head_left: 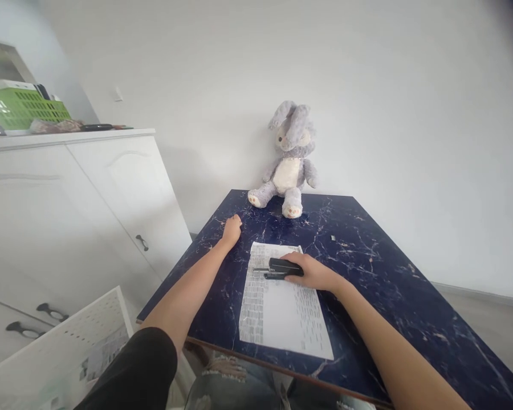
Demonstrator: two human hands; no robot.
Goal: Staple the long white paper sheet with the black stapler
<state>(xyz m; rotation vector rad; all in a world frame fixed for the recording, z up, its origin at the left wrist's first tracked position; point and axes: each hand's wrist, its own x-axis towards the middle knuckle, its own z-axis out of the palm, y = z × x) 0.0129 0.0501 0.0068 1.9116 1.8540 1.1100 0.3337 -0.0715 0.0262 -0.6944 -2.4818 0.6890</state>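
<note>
My right hand is wrapped around the rear of a black stapler, whose front points left. From that front a thin metal strip juts out between the upper and lower parts. Below the stapler lies a printed sheet of paper, with dense text down its left side and lines of print on the right. My left hand rests on the table to the upper left of the sheet, its fingers curled closed; their inside is hidden from me. A small silvery piece lies on the table, right of the paper.
A grey plush rabbit sits on the dark blue marbled table against the wall. A white cabinet stands at left, with a green basket on top. A white perforated bin is at lower left.
</note>
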